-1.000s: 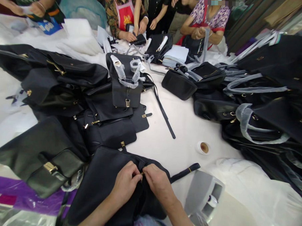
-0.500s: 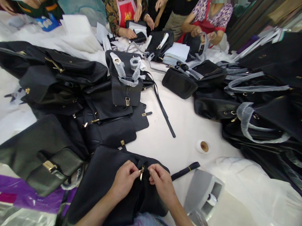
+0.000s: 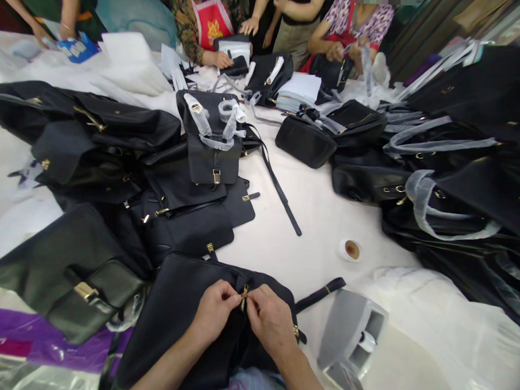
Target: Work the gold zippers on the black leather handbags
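Nearest the camera: black bag (image 3: 172,323) lies flat at the near edge of the table (image 3: 319,220), partly over the person's lap. Left hand (image 3: 214,314) and right hand (image 3: 271,322) rest on top of it, fingers curled in, thumbs and forefingers meeting. Both hands pinch the same gold fitting (image 3: 243,295) at the bag's upper edge; what kind of fitting it is cannot be told. A black strap (image 3: 320,292) with a gold band runs out from under the right hand toward the right.

Just right of the strap: grey tape dispenser (image 3: 352,337), tipped on its side. Left of the bag: dark bag with gold clasp (image 3: 67,278), lying over a purple plastic sheet (image 3: 42,346).

Mid-table: small tape roll (image 3: 351,250) alone on the white surface. Pile of black bags (image 3: 185,215) overlapping one another, left of centre. On top at the back of it, a bag with wrapped handles (image 3: 214,141). A loose strap (image 3: 281,193) lies diagonally beside the pile. Right side: heap of black bags (image 3: 458,186), handles wrapped in clear film.

Far edge: white sheets (image 3: 132,57), and several other people working on bags, one in a red apron (image 3: 209,20).
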Action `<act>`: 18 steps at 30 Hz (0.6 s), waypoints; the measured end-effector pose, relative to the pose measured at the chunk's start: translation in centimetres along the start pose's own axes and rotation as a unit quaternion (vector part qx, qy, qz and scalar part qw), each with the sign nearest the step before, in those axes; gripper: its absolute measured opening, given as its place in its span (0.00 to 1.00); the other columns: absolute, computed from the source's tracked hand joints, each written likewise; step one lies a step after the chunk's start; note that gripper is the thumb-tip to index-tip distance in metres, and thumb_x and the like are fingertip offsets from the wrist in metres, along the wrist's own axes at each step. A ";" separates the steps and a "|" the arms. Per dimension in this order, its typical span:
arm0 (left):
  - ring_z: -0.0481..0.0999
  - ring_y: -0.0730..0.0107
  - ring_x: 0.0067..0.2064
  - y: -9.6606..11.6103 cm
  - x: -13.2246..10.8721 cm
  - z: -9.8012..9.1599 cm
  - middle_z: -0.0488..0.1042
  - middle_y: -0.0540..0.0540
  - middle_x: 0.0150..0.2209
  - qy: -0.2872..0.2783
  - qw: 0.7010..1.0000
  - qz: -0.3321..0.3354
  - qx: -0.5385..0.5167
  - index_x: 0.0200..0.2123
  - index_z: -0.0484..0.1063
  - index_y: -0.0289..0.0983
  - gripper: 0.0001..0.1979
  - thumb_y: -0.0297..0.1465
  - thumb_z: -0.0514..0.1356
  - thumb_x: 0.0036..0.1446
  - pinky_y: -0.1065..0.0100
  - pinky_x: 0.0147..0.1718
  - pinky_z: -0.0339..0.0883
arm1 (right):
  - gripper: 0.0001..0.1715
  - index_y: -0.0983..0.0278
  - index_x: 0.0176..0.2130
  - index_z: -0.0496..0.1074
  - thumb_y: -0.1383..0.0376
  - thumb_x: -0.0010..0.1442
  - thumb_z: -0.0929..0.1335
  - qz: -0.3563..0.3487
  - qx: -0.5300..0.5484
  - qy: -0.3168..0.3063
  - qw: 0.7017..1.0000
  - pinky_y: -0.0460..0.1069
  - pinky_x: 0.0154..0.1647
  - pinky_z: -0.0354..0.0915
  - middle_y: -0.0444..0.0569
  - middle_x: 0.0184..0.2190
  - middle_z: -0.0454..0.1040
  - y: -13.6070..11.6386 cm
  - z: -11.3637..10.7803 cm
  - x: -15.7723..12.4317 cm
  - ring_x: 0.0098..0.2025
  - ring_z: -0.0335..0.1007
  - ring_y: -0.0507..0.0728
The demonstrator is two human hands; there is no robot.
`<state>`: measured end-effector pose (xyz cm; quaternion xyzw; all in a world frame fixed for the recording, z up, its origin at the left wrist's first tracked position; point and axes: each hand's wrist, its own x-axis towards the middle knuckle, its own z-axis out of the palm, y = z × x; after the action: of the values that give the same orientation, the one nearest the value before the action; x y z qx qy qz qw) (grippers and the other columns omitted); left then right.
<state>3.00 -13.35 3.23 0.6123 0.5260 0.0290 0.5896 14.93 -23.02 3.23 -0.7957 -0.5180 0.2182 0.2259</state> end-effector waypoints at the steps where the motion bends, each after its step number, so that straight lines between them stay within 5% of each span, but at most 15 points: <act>1: 0.66 0.68 0.30 0.0 -0.1 0.1 0.67 0.51 0.24 0.002 1.000 0.004 0.002 0.19 0.65 0.38 0.07 0.34 0.57 0.45 0.67 0.32 0.58 | 0.11 0.62 0.27 0.69 0.70 0.60 0.63 -0.003 -0.014 0.002 1.000 0.48 0.28 0.52 0.44 0.26 0.69 0.0 0.0 -0.1 0.28 0.66 0.52; 11: 0.66 0.69 0.30 -0.2 -0.2 0.2 0.66 0.52 0.25 -0.001 0.999 0.030 0.024 0.20 0.65 0.38 0.06 0.30 0.57 0.46 0.68 0.31 0.58 | 0.09 0.61 0.27 0.65 0.71 0.59 0.63 -0.031 -0.051 0.014 0.998 0.48 0.27 0.50 0.44 0.26 0.66 0.4 0.8 0.4 0.28 0.63 0.53; 18: 0.66 0.69 0.30 -0.3 -0.1 0.2 0.66 0.52 0.25 -0.003 0.998 0.027 0.048 0.20 0.64 0.38 0.06 0.28 0.56 0.47 0.67 0.32 0.58 | 0.11 0.61 0.27 0.63 0.73 0.59 0.61 -0.038 0.080 0.011 0.996 0.47 0.30 0.56 0.42 0.25 0.64 0.3 1.2 1.0 0.29 0.62 0.52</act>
<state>2.90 -13.60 2.96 0.6542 0.5081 0.0175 0.5600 14.81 -22.08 1.93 -0.7575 -0.5259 0.2413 0.3022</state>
